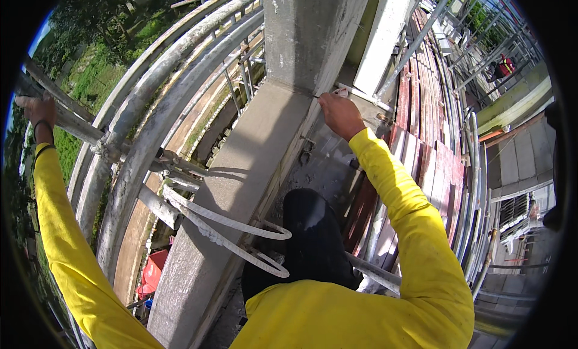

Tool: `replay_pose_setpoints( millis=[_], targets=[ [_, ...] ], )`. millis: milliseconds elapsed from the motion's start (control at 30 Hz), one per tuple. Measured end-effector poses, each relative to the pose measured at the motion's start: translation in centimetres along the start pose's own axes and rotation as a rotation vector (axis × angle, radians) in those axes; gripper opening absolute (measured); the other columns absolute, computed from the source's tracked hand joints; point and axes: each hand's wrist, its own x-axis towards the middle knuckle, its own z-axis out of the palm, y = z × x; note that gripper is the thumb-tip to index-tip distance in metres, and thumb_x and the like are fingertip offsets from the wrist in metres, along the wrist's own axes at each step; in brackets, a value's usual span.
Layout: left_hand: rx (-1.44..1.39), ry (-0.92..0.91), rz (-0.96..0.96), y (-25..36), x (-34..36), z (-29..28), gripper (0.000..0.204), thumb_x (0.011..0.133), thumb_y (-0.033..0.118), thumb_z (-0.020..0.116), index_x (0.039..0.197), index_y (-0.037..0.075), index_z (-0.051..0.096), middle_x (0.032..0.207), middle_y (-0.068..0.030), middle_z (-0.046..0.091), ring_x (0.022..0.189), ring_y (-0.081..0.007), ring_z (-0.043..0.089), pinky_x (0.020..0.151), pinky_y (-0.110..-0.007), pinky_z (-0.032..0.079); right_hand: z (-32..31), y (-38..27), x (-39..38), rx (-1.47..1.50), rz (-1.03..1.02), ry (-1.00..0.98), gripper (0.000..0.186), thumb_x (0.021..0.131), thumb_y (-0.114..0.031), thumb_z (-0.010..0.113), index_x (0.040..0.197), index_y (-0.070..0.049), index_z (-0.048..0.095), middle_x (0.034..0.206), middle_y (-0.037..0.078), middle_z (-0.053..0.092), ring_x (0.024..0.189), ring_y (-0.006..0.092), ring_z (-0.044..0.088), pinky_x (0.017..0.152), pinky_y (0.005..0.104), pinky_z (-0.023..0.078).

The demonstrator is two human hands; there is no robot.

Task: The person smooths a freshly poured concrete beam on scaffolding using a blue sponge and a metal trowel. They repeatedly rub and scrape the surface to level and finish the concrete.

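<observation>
My left hand [39, 113] is out at the far left, its fingers closed round a grey metal scaffold pipe [72, 121]. Ahead of me, my right hand [342, 115] is closed in a pinch at the foot of a grey concrete column [306, 39]. A thin dark tip [315, 96] sticks out of its fingers toward the corner where the column meets a smooth concrete ledge [250, 141]; the rest of that tool is hidden by the hand. My dark-clothed knee [310, 219] is bent beside the ledge.
Curved scaffold rails [135, 99] run along the left, above a drop to grass. Two bent pale bars [235, 225] jut over the ledge toward my knee. Reddish planks [424, 108] form a walkway at right. Below left lies a red object [153, 271]. Another person [504, 66] is far right.
</observation>
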Motion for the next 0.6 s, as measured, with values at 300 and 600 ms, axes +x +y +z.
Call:
replay_pose_setpoints(
  millis=[300,600],
  targets=[
    [0.154,-0.183,-0.068,-4.9,2.5,3.3,0.077,0.102,0.060,0.046,0.149,0.000,0.049,0.145,-0.0371,0.054,0.140,-0.0494,0.049,0.118,-0.052,0.037,0.5,-0.1,0.1,-0.070,-0.040,0.005,0.025,0.107,-0.026,0.051,0.104,-0.002,0.060,0.089,0.023,0.069,0.080,0.0445,0.069,0.073,0.0536,0.055],
    [0.567,-0.205,0.233,-5.0,2.5,2.2,0.071,0.103,0.052,0.049,0.145,-0.006,0.050,0.150,-0.0371,0.048,0.133,-0.0485,0.053,0.112,-0.052,0.042,-2.1,-1.0,-3.3,0.266,-0.007,0.232,0.018,0.102,-0.020,0.057,0.097,-0.004,0.063,0.088,0.019,0.068,0.083,0.0430,0.067,0.072,0.0511,0.053]
  ],
)
